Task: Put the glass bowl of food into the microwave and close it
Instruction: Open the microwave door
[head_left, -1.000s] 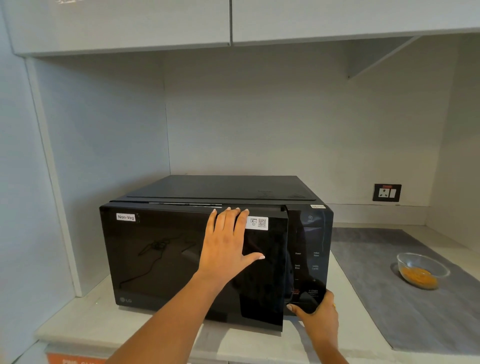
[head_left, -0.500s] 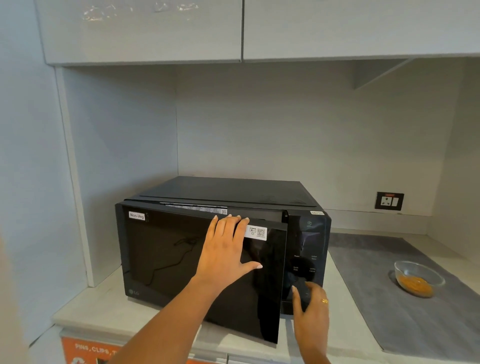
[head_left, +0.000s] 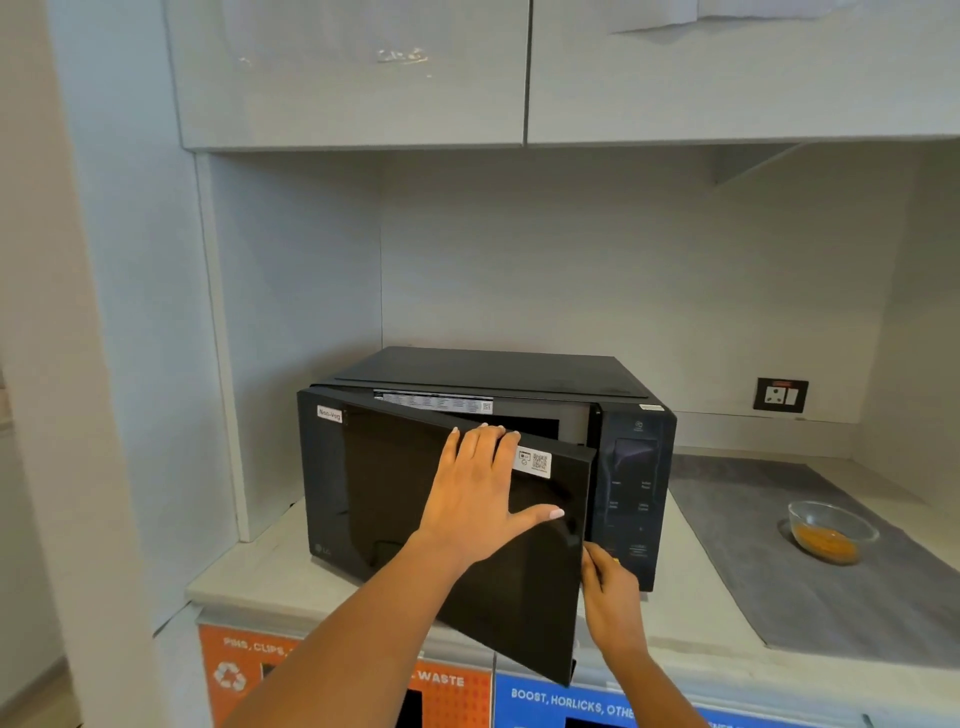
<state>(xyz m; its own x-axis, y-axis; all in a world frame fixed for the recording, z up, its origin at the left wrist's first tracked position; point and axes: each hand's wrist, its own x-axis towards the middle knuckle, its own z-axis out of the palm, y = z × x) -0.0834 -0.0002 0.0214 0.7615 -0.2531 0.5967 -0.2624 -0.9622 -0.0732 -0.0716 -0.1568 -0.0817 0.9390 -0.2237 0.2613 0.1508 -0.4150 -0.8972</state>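
Nearest the camera, the left hand (head_left: 480, 499) is laid flat on the outside of the microwave door (head_left: 457, 525), fingers spread and released, fingertips hooked just over the top edge — nothing is gripped. The right hand (head_left: 610, 597) is placed at the door's free edge, low down; fingers are curled there, but whether the edge is actually pinched cannot be told. A second ago the door was shut flush and the right hand was at the control panel (head_left: 635, 493); now the door is swung partly open on its left hinge, with a slice of the cavity (head_left: 530, 422) exposed along the top. So the opening step is judged underway, not finished — a wider swing is needed before anything fits through. Farther right, the glass bowl of food (head_left: 830, 531) is left untouched on the grey mat (head_left: 810, 608), well apart from the microwave (head_left: 498, 374) and both hands. Loading and closing are still to be done.
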